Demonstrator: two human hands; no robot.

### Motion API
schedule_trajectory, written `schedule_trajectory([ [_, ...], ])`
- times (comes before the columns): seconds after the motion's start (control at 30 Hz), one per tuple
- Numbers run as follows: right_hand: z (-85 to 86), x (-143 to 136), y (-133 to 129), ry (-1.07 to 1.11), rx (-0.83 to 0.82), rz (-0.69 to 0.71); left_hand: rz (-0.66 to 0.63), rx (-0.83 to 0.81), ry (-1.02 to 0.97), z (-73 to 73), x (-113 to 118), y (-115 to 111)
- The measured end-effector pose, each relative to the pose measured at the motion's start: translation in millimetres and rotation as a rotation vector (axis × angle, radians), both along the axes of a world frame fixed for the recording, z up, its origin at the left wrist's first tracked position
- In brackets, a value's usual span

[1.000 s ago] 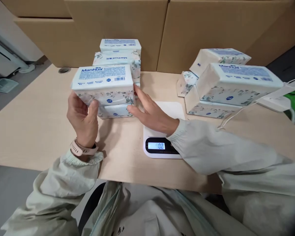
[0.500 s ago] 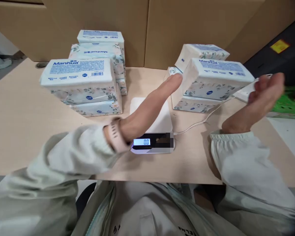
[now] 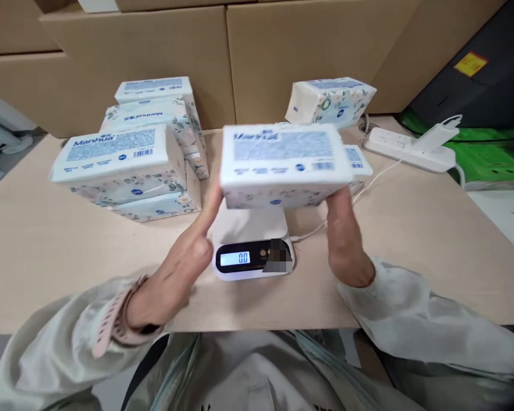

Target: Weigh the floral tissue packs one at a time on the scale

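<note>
Between my two hands a white tissue pack (image 3: 282, 165) with blue print is held up above the white digital scale (image 3: 248, 225). My left hand (image 3: 184, 262) grips the pack's left end, and my right hand (image 3: 345, 237) supports its lower right end; some fingers of both are hidden behind or under it. The scale's lit display (image 3: 235, 258) reads 0.0. To the left stand stacked tissue packs (image 3: 120, 165). At the back right another pack (image 3: 332, 103) sits on top of its stack, and a lower pack (image 3: 358, 162) is partly covered by the held one.
Cardboard boxes (image 3: 317, 57) line the back of the wooden table (image 3: 411, 245). A power strip (image 3: 406, 149) with a plugged-in charger lies at the right. A white cable (image 3: 379, 174) runs from there to the scale. Green material (image 3: 488, 160) lies beyond the right edge.
Both hands have taken the front top tissue pack off the right stack and carried it left, over the scale. The view has shifted somewhat.
</note>
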State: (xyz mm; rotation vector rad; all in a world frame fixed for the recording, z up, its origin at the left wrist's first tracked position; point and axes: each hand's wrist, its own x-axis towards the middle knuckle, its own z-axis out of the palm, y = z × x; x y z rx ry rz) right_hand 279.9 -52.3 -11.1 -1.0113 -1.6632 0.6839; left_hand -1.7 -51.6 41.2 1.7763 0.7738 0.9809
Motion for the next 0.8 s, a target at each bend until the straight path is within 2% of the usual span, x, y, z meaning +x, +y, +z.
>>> schedule_trajectory([
  [0.07,-5.7,-7,-5,-0.024,0.009,0.095,0.035,-0.052,0.05,-15.1,-22,-17],
  [0.13,-9.2,-13,-6,-0.047,-0.006,0.131,0.075,-0.063,0.059,-28.9,-36,-24],
  [0.2,-11.0,-17,-6,-0.071,-0.058,0.144,0.092,-0.03,0.068,-38.5,-42,-25],
  [0.3,-14.0,-20,-4,-0.072,-0.11,0.136,0.084,0.025,0.101,-44.1,-44,-20],
  [0.4,-18.6,-17,-3,-0.042,-0.087,0.036,0.081,0.062,0.09,-46.9,-42,-11],
  [0.6,-17.5,-10,2,0.156,0.131,-0.307,0.101,-0.005,-0.047,-60.4,-42,7],
  [0.7,-13.7,-9,6,0.246,0.184,-0.343,0.076,-0.057,-0.107,-63.5,-42,10],
  [0.8,-14.4,-9,8,0.289,0.161,-0.337,0.035,-0.112,-0.145,-62.7,-41,9],
])
